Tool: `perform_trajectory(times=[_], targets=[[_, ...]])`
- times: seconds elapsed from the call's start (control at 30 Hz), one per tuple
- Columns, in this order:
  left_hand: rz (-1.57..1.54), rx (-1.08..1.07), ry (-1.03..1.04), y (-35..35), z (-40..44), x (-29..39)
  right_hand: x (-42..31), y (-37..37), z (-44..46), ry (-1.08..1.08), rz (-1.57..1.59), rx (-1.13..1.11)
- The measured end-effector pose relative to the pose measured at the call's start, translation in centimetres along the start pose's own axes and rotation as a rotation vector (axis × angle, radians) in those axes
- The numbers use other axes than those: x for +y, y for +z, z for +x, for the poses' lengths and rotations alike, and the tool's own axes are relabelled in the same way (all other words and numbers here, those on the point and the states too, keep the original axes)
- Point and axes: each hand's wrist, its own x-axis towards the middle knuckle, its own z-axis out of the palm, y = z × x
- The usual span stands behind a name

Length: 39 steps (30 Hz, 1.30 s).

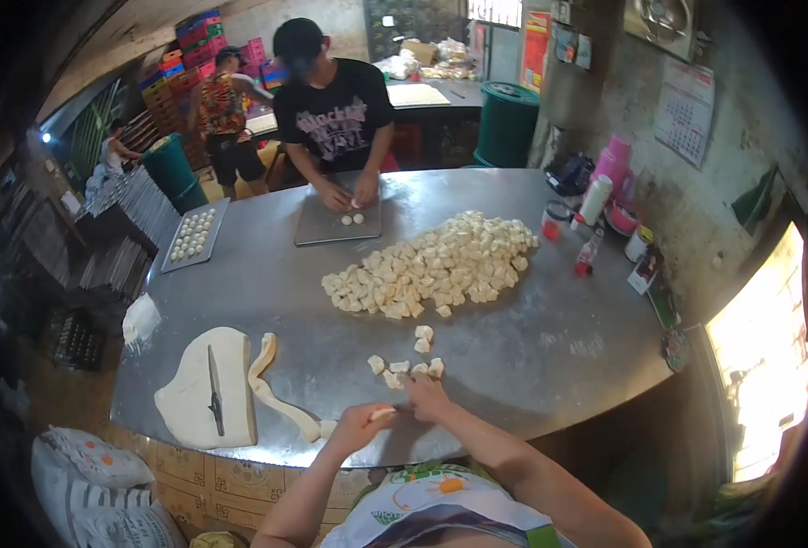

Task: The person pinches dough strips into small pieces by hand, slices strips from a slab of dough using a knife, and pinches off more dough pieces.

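My left hand (365,426) is closed round a piece of pale dough near the table's front edge. Beside it, my right hand (425,400) has its fingers bent near several small cut dough pieces (395,376); what it holds, if anything, is too small to make out. To the left, a wavy dough strip (272,395) runs toward my left hand. A large flat dough slab (180,395) lies further left with a knife (214,393) on top. Beyond my hands spreads a big heap of dough chunks (431,269).
Across the metal table (258,283), a co-worker (335,110) handles dough balls on a tray (338,236). Another tray (194,239) holds several balls. Flour (141,320) lies at the left edge; bottles (596,199) and jars stand at the right. Sacks (103,493) lie below left.
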Motion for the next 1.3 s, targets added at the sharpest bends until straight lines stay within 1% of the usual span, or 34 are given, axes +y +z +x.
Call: perform_trajectory(times=[0.03, 0.07, 0.1, 0.13, 0.2, 0.27, 0.3, 0.37, 0.4, 0.43, 0.5, 0.53, 0.57, 0.63, 0.67, 0.7, 0.77, 0.8, 0.83, 0.9, 0.93, 0.97, 1.03, 1.07, 1.1, 1.13, 1.17, 1.2, 1.23, 1.3], targets=[[-0.186, 0.006, -0.175, -1.1, -0.3, -0.1, -0.4, 0.5, 0.0, -0.068, -0.031, 0.098], [-0.193, 0.055, -0.190, -0.7, -0.2, -2.8, -1.0, 1.1, 0.0, -0.115, -0.019, 0.081], [-0.027, 0.117, 0.137, 0.6, 0.8, -7.1, -2.0, 1.1, 0.1, -0.105, 0.079, 0.002], [0.171, 0.181, 0.457, 0.5, 1.9, -9.5, -2.8, 1.0, 1.1, -0.106, 0.170, -0.077], [-0.123, 0.196, 0.494, -0.5, 1.9, -7.1, -3.5, 1.7, 2.5, -0.159, 0.347, -0.343], [-0.122, 0.334, 0.484, -1.0, 2.5, -9.0, -7.5, -1.6, 3.1, -0.147, 0.414, -0.121], [-0.117, 0.378, 0.466, -0.9, 2.4, -9.7, -8.3, -1.2, 3.9, -0.184, 0.420, -0.151], [-0.421, 0.136, 0.190, -0.8, 2.5, -9.5, -9.0, -0.5, 4.2, -0.118, 0.365, -0.013], [-0.430, 0.156, 0.186, -0.5, 2.5, -8.9, -9.0, -0.2, 3.9, -0.075, 0.336, 0.061], [-0.159, 0.046, 0.103, -0.8, 2.1, -7.2, -8.2, 0.5, 3.9, -0.087, 0.336, 0.048], [0.384, -0.182, -0.075, -1.7, 1.2, -4.8, -5.3, 2.2, 4.5, 0.066, 0.010, -0.196], [0.381, -0.175, -0.078, -1.8, 0.9, -5.1, -3.8, 2.9, 4.3, 0.145, -0.158, -0.309], [0.187, -0.115, 0.079, -1.8, 0.6, -5.6, -3.2, 3.0, 4.0, 0.139, -0.160, -0.309], [-0.216, 0.017, 0.377, -1.1, -1.0, -6.5, -2.4, 3.0, 2.5, 0.030, -0.201, -0.203], [-0.214, 0.045, 0.373, -1.7, -1.5, -6.8, -3.0, 2.5, 3.1, -0.041, -0.221, -0.142], [-0.167, 0.162, 0.346, -2.1, -2.2, -7.2, -3.9, 2.3, 3.1, -0.055, -0.219, -0.148], [-0.070, 0.395, 0.306, -2.8, -2.1, -7.4, -6.8, 1.7, 3.1, -0.108, 0.183, -0.204], [-0.065, 0.412, 0.312, -3.2, -1.1, -7.5, -7.8, 1.0, 4.0, -0.139, 0.382, -0.232], [-0.035, 0.474, 0.375, -2.7, -0.4, -7.7, -8.3, 0.4, 4.2, -0.144, 0.383, -0.244], [0.040, 0.591, 0.490, -1.7, 0.1, -8.7, -9.3, -0.3, 4.3, -0.123, 0.527, -0.297], [0.048, 0.600, 0.486, -1.0, 0.1, -9.6, -9.4, -0.7, 4.3, -0.117, 0.594, -0.314], [-0.035, 0.493, 0.350, 0.1, 0.1, -10.2, -9.0, -1.1, 4.0, -0.124, 0.593, -0.308], [-0.186, 0.279, 0.096, 0.1, 1.1, -9.3, -7.8, -2.1, 4.0, -0.224, 0.524, -0.165], [-0.181, 0.282, 0.095, 0.6, 1.5, -8.8, -7.4, -2.3, 3.7, -0.265, 0.498, -0.104], [-0.125, 0.267, 0.082, 0.2, 0.8, -5.2, -7.3, -3.2, 3.2, -0.262, 0.509, -0.109], [-0.073, 0.253, 0.067, 0.0, 0.2, -1.4, -7.3, -4.8, 2.8, -0.274, 0.471, -0.043], [-0.023, 0.246, 0.054, 0.2, 0.3, 0.5, -7.0, -6.5, 2.6, -0.291, 0.429, 0.020], [-0.028, 0.246, 0.042, 1.2, 1.0, 0.9, -6.4, -7.5, 2.2, -0.301, 0.388, 0.083], [0.036, 0.190, 0.002, 2.5, 2.0, 1.2, -5.2, -7.4, 1.9, -0.294, 0.392, 0.076], [0.174, 0.077, -0.056, 4.2, 3.8, 1.3, -1.9, -5.8, 2.1, -0.016, 0.298, -0.081]])
